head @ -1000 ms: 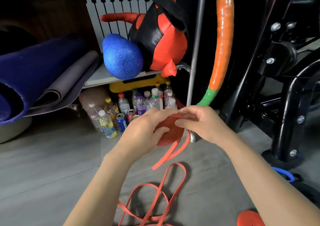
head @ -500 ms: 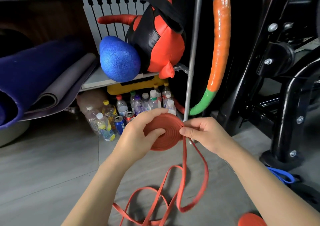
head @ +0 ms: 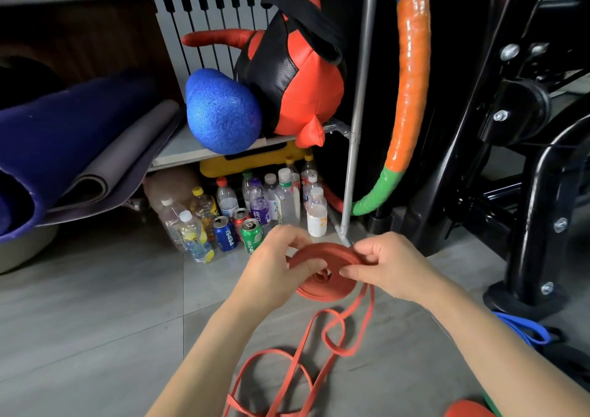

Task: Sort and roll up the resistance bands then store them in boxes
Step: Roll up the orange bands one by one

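**Left hand** (head: 274,269): fingers curled over the left rim of the coil, thumb laid on its near face. It carries the coil's weight.

**Right hand** (head: 392,266): thumb and fingers pinched together on the coil's right rim, about where the free strands leave it.

**Item in hand:** orange-red flat rubber resistance band (head: 332,289), part wound into a flat disc. It is held between both hands, above the grey tiled floor (head: 95,321). Its loose tail (head: 372,305) drops from the disc as two strands and lies in tangled loops on the floor below, with a kink near the top.

**Handling, as judged:**
- Light, limp and elastic.
- The rubber faces should cling to one another, but the disc will likely spring loose if the rim is released.
- Best held pinched across the disc, thumb on one face and fingers on the other.
- The other hand should feed the strands in flat under slight tension, smoothing out any twist before it reaches the coil.

**Progress, as judged:** rolling is under way, with a long length left to wind.

**Near by:**
- A second orange-red roll (head: 466,410), at the lower right edge and only partly in view.
- A blue band (head: 523,330), lying unrolled by the foot of a black steel frame (head: 542,225).

**Further out:**
- A cluster of plastic bottles and drink cans (head: 255,209) under a shelf.
- A blue egg-shaped foam piece (head: 223,110) and a red-and-black padded bag (head: 293,91) on the shelf.
- A rolled dark-blue mat (head: 48,135) at left.

**Boxes:** none in view.
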### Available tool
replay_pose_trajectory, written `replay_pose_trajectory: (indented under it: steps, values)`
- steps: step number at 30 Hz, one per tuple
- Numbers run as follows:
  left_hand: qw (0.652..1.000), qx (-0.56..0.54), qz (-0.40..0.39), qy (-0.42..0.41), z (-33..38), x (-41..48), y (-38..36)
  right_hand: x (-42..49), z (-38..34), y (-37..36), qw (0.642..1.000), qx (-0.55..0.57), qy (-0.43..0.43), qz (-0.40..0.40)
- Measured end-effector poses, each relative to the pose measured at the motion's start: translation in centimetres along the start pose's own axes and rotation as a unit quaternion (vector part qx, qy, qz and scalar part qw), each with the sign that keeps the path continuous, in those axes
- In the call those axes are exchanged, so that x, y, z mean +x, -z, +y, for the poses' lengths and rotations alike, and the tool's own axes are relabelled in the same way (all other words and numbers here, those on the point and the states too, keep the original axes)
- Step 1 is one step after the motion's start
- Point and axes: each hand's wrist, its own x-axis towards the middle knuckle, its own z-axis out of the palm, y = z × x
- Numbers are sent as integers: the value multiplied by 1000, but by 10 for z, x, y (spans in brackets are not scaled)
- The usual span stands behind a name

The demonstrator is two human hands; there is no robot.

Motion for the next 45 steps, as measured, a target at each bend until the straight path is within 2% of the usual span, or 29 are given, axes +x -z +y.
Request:
replay_pose_trajectory:
  steps: [3, 6, 8, 10, 12, 14, 16, 19, 24, 30, 33, 37, 40, 42, 45]
  values:
    - [997, -7, -76, -8, 4, -1, -4, -1, 0, 1, 998, -54, 15, -40]
    - [995, -56, -79, -5, 8, -1, -5, 0, -3, 6, 996, -78, 43, -31]
    - [994, -98, -57, 2, 11, 0, -3, 0, -4, 9, 998, -34, 45, -24]
    - [983, -176, -43, 27, 12, -1, -1, 0, -5, 11, 998, 55, 34, -24]
    - [972, -222, -52, 57, 14, -1, 0, -1, -4, 12, 995, 95, 24, -31]
    - [977, -183, -87, 68, 14, 0, 2, -1, -3, 10, 996, 76, 14, -39]
    - [987, -100, -113, 60, 13, 1, 0, -1, -2, 8, 997, 57, 6, -44]
    - [997, -48, -53, 13, 15, 1, -10, -1, -2, 4, 997, 65, 8, -29]
    - [991, -121, 42, 44, 11, 8, -8, 0, -5, 5, 997, 73, 24, 7]
    - [958, -260, 79, 92, 4, 8, -4, -1, 1, 7, 997, 32, 21, 64]
    - [921, -359, 85, 123, 4, 8, -7, 3, 4, 3, 997, 24, 15, 78]
    - [884, -443, 78, 131, 7, 8, -8, 5, 6, 1, 989, 130, -11, 74]
    - [864, -478, 33, 153, 7, 6, -7, 4, 7, 3, 982, 174, -11, 70]
    - [899, -412, -12, 150, 8, 5, -1, 2, 8, 6, 984, 168, -19, 54]
    - [981, -172, -41, 79, 9, 9, 4, 0, 5, 3, 992, 122, -23, 0]
